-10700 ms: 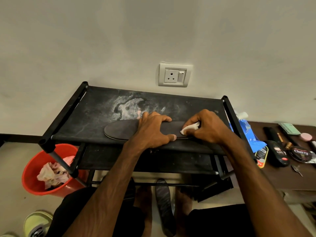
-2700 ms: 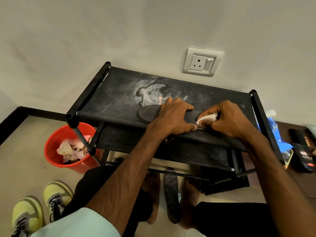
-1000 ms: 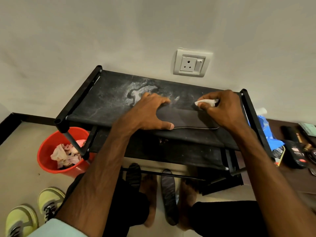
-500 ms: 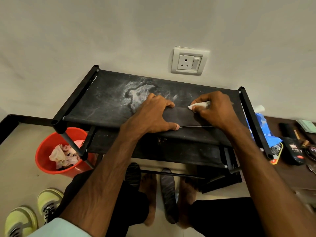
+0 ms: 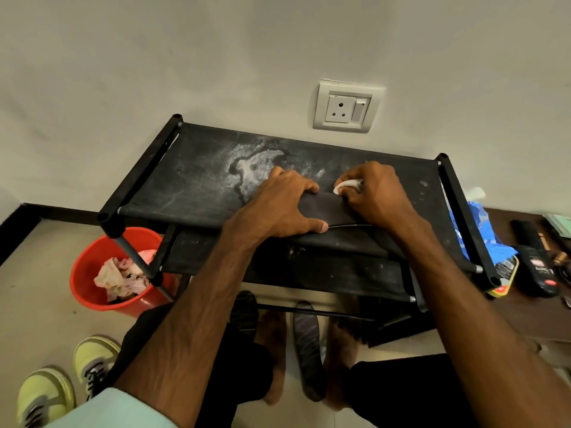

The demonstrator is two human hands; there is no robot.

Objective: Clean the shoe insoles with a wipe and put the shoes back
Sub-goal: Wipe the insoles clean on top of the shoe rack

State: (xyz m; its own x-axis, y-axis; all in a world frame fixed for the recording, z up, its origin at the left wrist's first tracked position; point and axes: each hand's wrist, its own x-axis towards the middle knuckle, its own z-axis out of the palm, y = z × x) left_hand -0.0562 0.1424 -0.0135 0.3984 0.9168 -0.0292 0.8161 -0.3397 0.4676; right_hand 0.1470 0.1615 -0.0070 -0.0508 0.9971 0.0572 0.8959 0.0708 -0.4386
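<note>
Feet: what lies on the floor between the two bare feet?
A dark insole lies lengthwise between the left foot and the right foot; the head view shows it.

A dark insole (image 5: 324, 208) is lying across the dusty black top shelf (image 5: 191, 186) of the shoe rack (image 5: 142, 168). Down on the floor (image 5: 37, 304), a red bucket (image 5: 89, 273), yellow-green shoes (image 5: 92, 356) and a second insole (image 5: 307, 344) are sitting beside it.
</note>
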